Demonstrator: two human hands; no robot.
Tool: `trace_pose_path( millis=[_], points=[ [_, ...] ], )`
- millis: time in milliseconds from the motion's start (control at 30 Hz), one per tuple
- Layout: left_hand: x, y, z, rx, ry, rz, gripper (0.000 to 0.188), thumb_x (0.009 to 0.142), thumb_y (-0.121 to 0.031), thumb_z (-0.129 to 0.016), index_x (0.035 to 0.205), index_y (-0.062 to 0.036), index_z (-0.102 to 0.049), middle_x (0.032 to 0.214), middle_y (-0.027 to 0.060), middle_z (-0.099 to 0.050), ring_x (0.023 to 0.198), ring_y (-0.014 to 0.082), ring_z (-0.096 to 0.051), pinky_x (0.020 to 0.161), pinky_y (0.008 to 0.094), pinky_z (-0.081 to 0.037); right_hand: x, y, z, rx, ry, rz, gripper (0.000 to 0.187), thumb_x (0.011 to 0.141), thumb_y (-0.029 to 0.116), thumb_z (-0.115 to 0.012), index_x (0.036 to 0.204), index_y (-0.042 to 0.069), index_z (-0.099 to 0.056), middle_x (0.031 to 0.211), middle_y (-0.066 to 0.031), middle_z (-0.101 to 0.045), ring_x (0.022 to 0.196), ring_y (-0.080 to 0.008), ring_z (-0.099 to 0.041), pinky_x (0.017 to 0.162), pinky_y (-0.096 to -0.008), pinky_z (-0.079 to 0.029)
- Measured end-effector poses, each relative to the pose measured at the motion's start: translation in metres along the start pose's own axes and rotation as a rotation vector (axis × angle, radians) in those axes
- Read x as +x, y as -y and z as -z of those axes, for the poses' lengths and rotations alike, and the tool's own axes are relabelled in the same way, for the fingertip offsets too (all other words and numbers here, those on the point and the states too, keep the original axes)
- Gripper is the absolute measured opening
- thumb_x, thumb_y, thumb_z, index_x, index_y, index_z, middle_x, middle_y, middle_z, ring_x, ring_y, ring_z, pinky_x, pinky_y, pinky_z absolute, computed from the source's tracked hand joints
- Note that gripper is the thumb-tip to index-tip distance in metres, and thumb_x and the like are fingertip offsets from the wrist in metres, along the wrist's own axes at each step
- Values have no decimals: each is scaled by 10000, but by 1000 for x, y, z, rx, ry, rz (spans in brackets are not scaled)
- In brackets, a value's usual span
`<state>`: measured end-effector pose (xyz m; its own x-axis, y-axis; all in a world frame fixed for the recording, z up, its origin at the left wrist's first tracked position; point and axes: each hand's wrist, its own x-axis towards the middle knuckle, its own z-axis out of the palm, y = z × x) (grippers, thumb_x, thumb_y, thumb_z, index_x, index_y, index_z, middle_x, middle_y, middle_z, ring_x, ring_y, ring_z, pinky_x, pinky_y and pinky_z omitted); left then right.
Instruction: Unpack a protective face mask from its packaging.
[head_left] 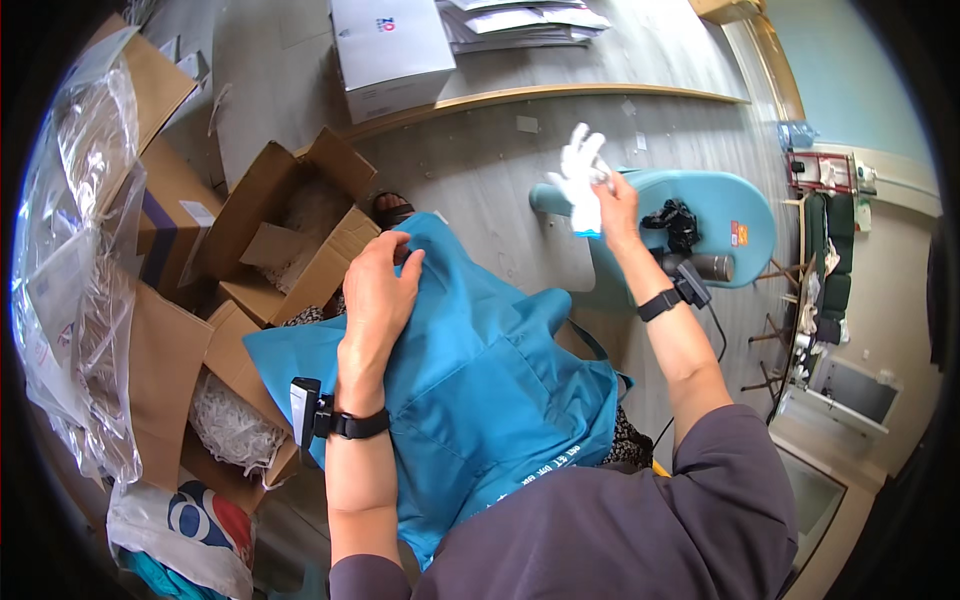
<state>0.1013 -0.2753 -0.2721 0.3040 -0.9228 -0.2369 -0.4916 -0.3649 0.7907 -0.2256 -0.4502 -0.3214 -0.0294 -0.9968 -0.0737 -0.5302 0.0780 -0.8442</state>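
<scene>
My right hand point(620, 210) is shut on a white work glove point(578, 185) with a blue cuff, its fingers pointing up and away from me. Whether it is one glove or a pair I cannot tell. The glove is held out near a light blue plastic chair point(640, 186). On my lap a blue apron point(480, 370) lies spread, and my left hand point(385, 283) rests on its upper left part, thumb apart from the loosely bent fingers, holding nothing. Each wrist wears a black strap with a small device.
A crumpled black plastic bag point(676, 225) and a dark thermos bottle point(708, 267) lie on the chair. At my left stand open cardboard boxes point(240, 240), shredded white paper point(232, 422) and clear plastic wrap point(85, 270). Ahead, a white box point(392, 45) sits on a platform beside stacked envelopes point(520, 22).
</scene>
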Motion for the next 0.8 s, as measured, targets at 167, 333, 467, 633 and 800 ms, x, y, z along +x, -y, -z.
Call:
trace_pose_path(
  millis=[167,333,467,633,800],
  points=[
    [-2,5,-8,62,31,-8,275,843,-162,-677,1070,-10,-647,920,139,-706,853,255,-684,769,356,-521,2,-13,87,-908,-426,115,379,823,147,-594,1201,168,-572,1084,-139,-582,967,-355,-603,767,-466,-503],
    [1,-2,-11,74,69,-26,281,837,-166,-682,1067,-9,-647,919,151,-702,853,267,-683,768,361,-522,43,-74,123,-1566,432,-551,543,803,175,-619,1326,124,-484,1329,-168,-501,1097,-326,-594,794,-435,-529],
    [-6,21,-3,131,47,-25,280,821,-166,-691,1050,-11,-646,907,165,-690,845,286,-678,754,373,-526,46,-80,83,-1345,504,-607,766,803,267,-608,1484,117,-291,1425,-157,-450,1302,-325,-448,1087,-417,-340],
    [4,-2,-11,126,35,-65,280,822,-188,-681,1040,-18,-635,973,174,-671,897,337,-649,779,421,-511,53,-40,45,-1233,146,6,216,820,215,-633,999,107,-685,972,-85,-701,942,-250,-673,864,-407,-481],
    [11,-5,-10,108,74,-42,306,829,-198,-677,1062,-5,-628,988,178,-663,922,350,-636,792,424,-503,84,35,-100,-301,242,303,230,830,193,-650,1029,77,-661,920,-113,-690,864,-283,-655,818,-385,-508]
  ],
)
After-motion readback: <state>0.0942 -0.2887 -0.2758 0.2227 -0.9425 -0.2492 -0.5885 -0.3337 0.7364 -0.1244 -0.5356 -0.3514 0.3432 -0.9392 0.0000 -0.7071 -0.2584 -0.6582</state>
